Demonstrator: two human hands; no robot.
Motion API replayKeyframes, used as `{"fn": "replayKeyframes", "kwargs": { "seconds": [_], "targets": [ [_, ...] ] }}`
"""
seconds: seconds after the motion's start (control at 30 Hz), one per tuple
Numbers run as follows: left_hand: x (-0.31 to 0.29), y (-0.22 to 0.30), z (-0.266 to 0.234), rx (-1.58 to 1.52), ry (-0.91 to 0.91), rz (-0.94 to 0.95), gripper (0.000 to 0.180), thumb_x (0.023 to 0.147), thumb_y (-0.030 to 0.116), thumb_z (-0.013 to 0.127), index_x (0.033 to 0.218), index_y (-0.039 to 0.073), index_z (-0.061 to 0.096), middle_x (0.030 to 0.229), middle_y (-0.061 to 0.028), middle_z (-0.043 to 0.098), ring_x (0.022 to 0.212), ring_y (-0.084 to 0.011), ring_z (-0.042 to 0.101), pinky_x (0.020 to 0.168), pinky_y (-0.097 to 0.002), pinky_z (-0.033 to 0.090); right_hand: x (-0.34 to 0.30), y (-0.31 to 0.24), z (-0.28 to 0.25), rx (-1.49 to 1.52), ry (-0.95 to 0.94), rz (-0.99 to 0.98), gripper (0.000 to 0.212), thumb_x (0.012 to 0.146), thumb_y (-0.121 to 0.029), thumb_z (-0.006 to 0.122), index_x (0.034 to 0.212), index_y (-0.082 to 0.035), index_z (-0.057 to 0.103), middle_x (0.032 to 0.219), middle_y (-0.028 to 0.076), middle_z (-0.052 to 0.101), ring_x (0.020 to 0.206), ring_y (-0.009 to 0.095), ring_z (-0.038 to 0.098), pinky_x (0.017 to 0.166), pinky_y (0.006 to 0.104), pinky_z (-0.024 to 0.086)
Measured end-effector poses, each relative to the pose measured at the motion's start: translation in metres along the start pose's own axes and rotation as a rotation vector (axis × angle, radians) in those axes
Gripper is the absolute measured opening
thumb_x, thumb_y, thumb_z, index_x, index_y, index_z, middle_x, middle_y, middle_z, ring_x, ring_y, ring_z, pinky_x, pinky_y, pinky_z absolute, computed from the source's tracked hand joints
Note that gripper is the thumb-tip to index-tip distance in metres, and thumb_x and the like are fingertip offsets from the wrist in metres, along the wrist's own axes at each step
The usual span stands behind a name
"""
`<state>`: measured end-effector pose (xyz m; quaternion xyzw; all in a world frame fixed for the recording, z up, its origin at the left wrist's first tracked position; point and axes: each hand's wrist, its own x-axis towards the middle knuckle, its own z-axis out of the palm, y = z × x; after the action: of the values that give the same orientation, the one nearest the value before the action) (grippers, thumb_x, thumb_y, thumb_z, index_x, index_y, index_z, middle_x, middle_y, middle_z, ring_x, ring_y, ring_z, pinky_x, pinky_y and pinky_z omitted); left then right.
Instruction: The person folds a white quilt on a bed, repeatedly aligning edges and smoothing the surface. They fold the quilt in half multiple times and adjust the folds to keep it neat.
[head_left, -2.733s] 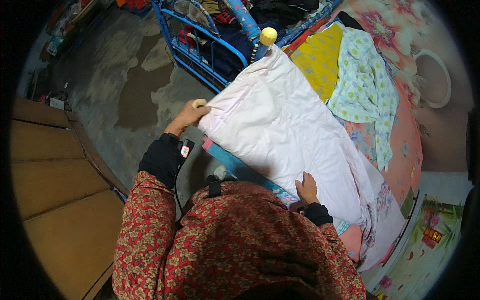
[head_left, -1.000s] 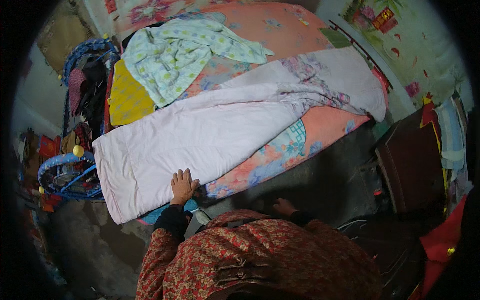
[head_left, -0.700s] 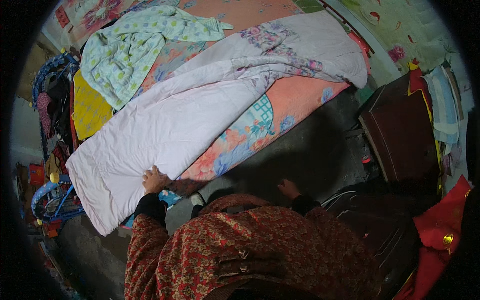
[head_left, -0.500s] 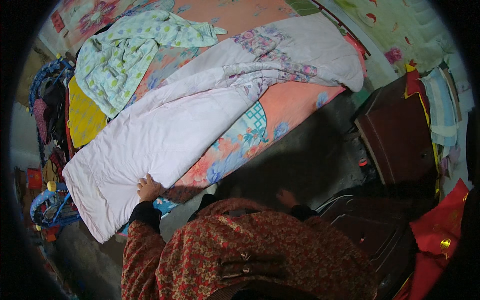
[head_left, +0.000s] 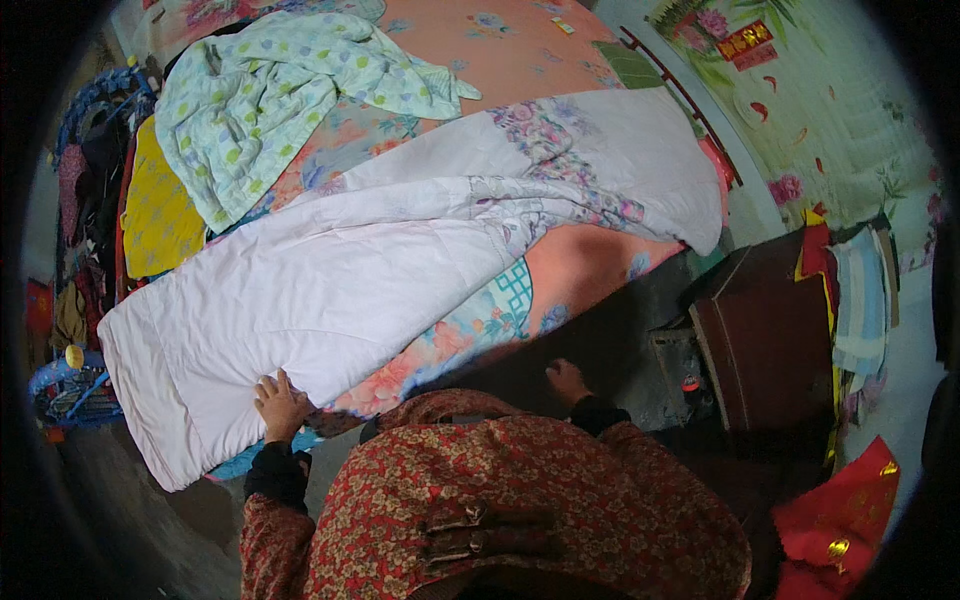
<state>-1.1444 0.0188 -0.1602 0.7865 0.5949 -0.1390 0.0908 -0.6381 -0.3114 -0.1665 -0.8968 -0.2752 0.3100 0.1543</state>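
A white quilt (head_left: 290,290) with a floral patterned section lies spread lengthwise across the bed, partly folded back along its near side. My left hand (head_left: 282,406) rests on the near edge of this quilt with its fingers spread, holding nothing. Off to the right, my right hand (head_left: 568,382) hangs over the dark floor beside the bed, loosely curled with nothing seen in it. Under the quilt shows a peach bedsheet (head_left: 585,255) with blue and pink flowers. Farther back lies a crumpled pale green dotted blanket (head_left: 255,110).
A yellow cloth (head_left: 165,205) and a blue-framed rack (head_left: 75,385) with clothes stand left of the bed. On the right are a brown leather-like box (head_left: 770,330), a striped towel (head_left: 862,300) and a red cloth (head_left: 840,520). A red rail (head_left: 690,105) runs along the bed's far right edge.
The view has tilted up, showing more of the far wall. My left hand stays at the quilt's edge, its fingers now more spread. The right hand has risen slightly, away from the floor's shadow.
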Motion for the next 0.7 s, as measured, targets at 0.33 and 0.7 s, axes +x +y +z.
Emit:
{"fn": "replayKeyframes", "kwargs": {
  "seconds": [0.33,0.7],
  "targets": [
    [0.013,-0.005,-0.003,-0.111,-0.112,-0.092,0.07,0.071,0.036,0.062,0.134,0.013,0.04,0.133,-0.0225,0.038,0.124,-0.0412,0.034,0.096,-0.0559,0.035,0.106,-0.054,-0.078,0.796,0.124,0.125,0.039,0.09,-0.042,0.052,0.105,-0.006,0.058,0.086,0.005,0.06,0.078,0.022,0.057,0.067,0.0344,0.045],
    [0.066,0.103,-0.019,-0.639,0.288,0.017,0.037,0.084,0.027,0.057,0.106,-0.003,0.055,0.108,-0.0259,0.053,0.1,-0.0409,0.048,0.088,-0.046,0.039,0.272,0.025,-0.183,1.348,-0.1,0.127,0.059,0.087,-0.057,0.05,0.117,-0.006,0.048,0.111,0.01,0.055,0.094,0.022,0.054,0.074,0.0327,0.045]
  ]
}}
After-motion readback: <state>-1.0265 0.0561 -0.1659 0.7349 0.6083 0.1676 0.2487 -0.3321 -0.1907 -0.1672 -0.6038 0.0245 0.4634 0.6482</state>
